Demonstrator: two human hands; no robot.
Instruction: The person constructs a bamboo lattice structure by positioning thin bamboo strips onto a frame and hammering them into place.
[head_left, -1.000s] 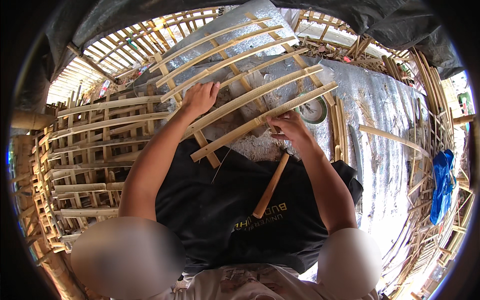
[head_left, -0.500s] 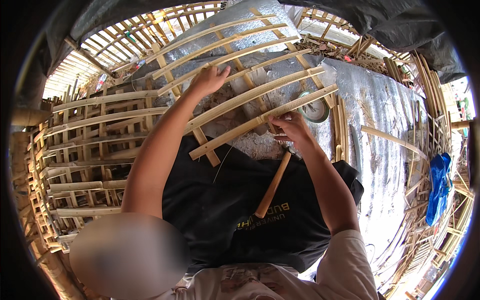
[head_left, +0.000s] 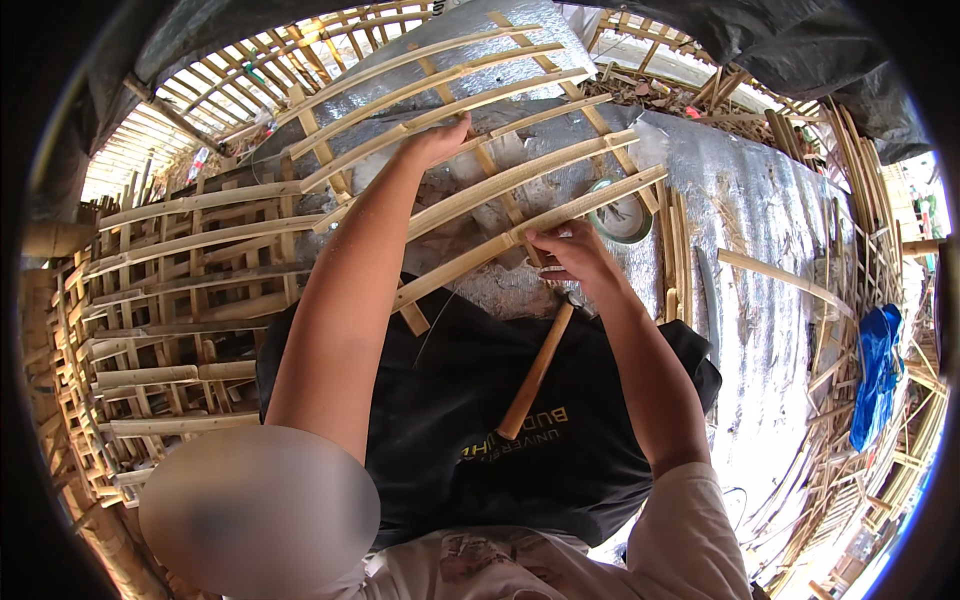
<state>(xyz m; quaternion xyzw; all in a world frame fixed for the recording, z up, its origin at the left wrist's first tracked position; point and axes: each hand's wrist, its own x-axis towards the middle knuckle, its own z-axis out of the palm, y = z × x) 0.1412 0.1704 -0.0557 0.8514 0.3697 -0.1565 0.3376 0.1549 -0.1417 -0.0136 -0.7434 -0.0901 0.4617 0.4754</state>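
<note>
A lattice panel of bamboo slats (head_left: 480, 248) lies tilted in front of me, long curved strips crossed by shorter ones. My left hand (head_left: 440, 143) reaches over its middle and is closed at a slat, with part of the fingers hidden. At the near edge, my right hand (head_left: 572, 250) pinches the panel where a crosspiece meets the nearest slat, thumb on the wood and fingers curled below. A hammer (head_left: 537, 375) with a wooden handle rests on the black cloth (head_left: 470, 390) over my lap, its head just below my right hand.
Another bamboo lattice (head_left: 190, 290) extends on the left. A round green-rimmed container (head_left: 630, 225) sits beyond my right hand. Silvery sheeting (head_left: 760, 330) covers the ground, with a loose bamboo strip (head_left: 785, 277) on it. A blue plastic bag (head_left: 876, 375) lies far right.
My left hand has moved right and slightly away along the panel, its forearm swinging right. The panel has shifted slightly left, and my right hand has moved a little left with it.
</note>
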